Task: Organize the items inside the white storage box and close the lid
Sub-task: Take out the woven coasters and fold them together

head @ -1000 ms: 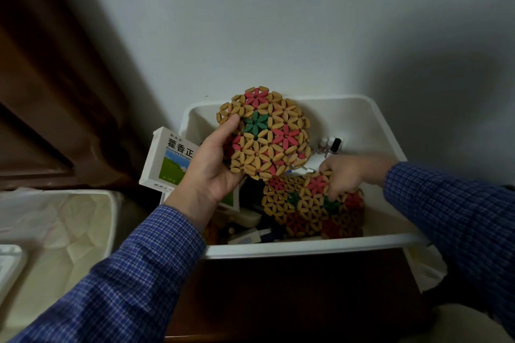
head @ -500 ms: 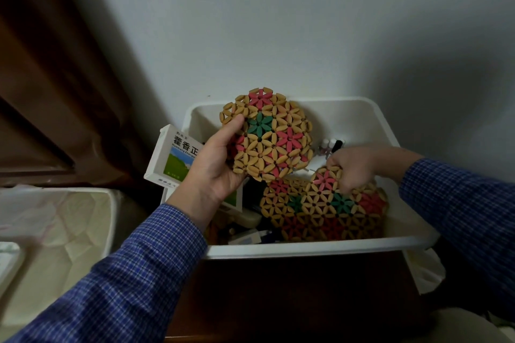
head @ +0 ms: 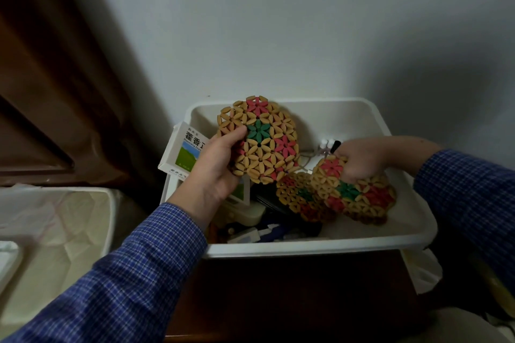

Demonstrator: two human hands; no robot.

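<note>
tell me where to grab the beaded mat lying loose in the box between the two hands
Take the loose mat by its near-left rim, coming from above on the left. It lies tilted in the white box, its right part tucked under the mat that the right hand grips, so only that edge is free.

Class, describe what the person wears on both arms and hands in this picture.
Both arms wear long sleeves of blue checked fabric, a fine plaid of darker and lighter blue, reaching the wrists. The left hand and right hand are bare: no gloves, rings or watch visible.
</note>
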